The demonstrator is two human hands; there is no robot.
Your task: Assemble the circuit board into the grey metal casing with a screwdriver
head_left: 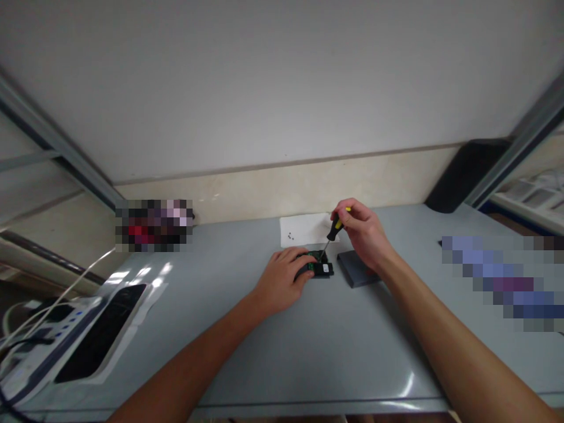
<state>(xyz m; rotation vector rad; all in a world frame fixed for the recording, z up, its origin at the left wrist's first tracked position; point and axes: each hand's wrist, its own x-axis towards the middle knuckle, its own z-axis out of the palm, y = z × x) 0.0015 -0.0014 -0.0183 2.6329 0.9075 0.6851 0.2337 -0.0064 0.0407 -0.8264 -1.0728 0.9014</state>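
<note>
My left hand [283, 276] is closed around the left end of a small black electronic device [325, 270], whose green circuit board shows beside my fingers. A yellow and black screwdriver [336, 228] is gripped in my right hand [359, 229]. Its thin shaft slants down to the left, with the tip at the circuit board; my fingers and the small size hide the exact contact point. Below my right wrist lies a dark grey flat cover [352, 273], partly hidden by the hand. Behind the device, a white sheet of paper [304, 228] carries several tiny dark screws [289, 236].
At the left, a black-screened phone [103, 335] lies near a white power strip [57, 329] with cables. Blurred-out items sit at the back left [154, 226] and on the right [502, 282]. A black cylindrical object [462, 176] leans at the back right corner of the grey table [247, 364].
</note>
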